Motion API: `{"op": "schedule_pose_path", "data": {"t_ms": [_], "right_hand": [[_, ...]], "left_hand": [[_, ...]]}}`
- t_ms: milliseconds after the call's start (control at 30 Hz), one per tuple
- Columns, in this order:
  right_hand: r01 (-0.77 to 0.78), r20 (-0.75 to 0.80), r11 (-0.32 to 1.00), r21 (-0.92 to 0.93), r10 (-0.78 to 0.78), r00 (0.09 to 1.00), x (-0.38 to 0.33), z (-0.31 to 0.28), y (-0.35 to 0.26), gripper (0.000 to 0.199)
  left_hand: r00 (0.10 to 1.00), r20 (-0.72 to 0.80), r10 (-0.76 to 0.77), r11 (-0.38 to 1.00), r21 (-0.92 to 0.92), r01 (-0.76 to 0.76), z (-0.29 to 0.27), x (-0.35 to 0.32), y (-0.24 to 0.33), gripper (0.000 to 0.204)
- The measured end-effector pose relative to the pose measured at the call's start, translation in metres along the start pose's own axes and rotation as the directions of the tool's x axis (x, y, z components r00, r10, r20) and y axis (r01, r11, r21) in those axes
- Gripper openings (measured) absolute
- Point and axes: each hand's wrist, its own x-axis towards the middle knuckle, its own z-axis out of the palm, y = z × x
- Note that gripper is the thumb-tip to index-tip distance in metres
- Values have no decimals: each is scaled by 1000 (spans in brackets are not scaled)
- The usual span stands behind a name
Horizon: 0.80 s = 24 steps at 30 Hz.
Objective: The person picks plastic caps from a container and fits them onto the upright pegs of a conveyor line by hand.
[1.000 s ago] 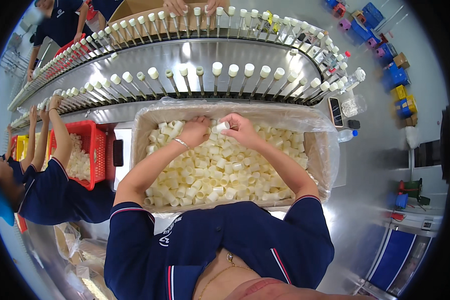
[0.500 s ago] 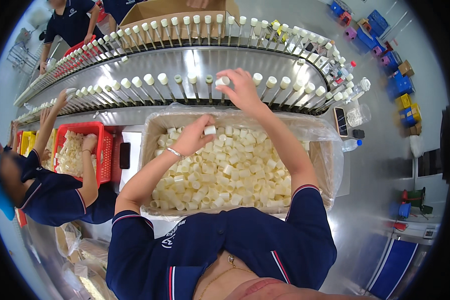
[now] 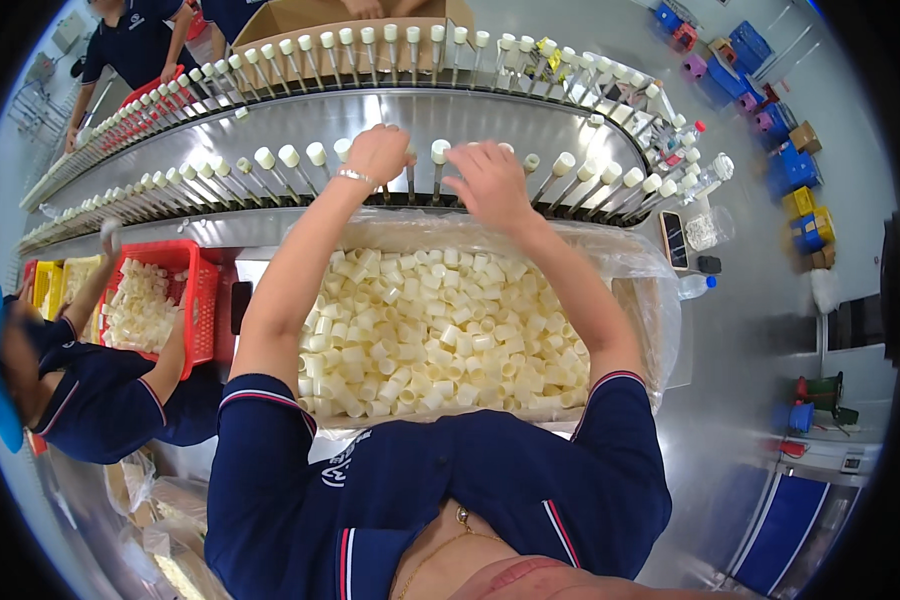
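The counter (image 3: 735, 350) spreads right of the box, its edges bending away toward the dark rim of the view. Beyond the box curves the conveyor (image 3: 300, 125), two rows of upright pegs around a shiny plate; its left end shrinks too far to make out. The box (image 3: 634, 310) is lined with clear film, and the forearms hide parts of its sides. Past the conveyor, a carton (image 3: 270, 28) is cut off by the top edge, as are the people there. Left of the box, a co-worker (image 3: 100, 400) leans in beside a red basket (image 3: 206, 300); one of that person's hands is blurred.

The left hand (image 3: 378, 155) is above the box's far side, at the near row, its fingers curled by a peg top; whether they grip anything cannot be told. The right hand (image 3: 490, 183) is just beside it, right of a capped peg, fingers bent and partly spread; it covers neighbouring pegs, and whether it holds anything cannot be told either.

A phone (image 3: 674, 240) and a bottle (image 3: 694, 288) lie right of the box. The loose white caps (image 3: 440, 335) fill the box, overlapping so that lower ones are hidden; more top most pegs beyond it.
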Motion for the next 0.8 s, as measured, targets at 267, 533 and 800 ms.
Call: {"op": "schedule_pose_path", "data": {"t_ms": [267, 533, 800], "right_hand": [[-151, 589, 972, 179, 17, 808, -116, 27, -30, 25], [-484, 714, 868, 111, 269, 647, -125, 76, -35, 27], [-330, 828, 943, -51, 224, 513, -139, 97, -42, 29]], "left_hand": [[965, 222, 141, 982, 89, -164, -14, 51, 54, 35], [928, -102, 358, 923, 188, -335, -3, 35, 92, 66], [824, -95, 558, 803, -187, -566, 43, -127, 99, 15]]}}
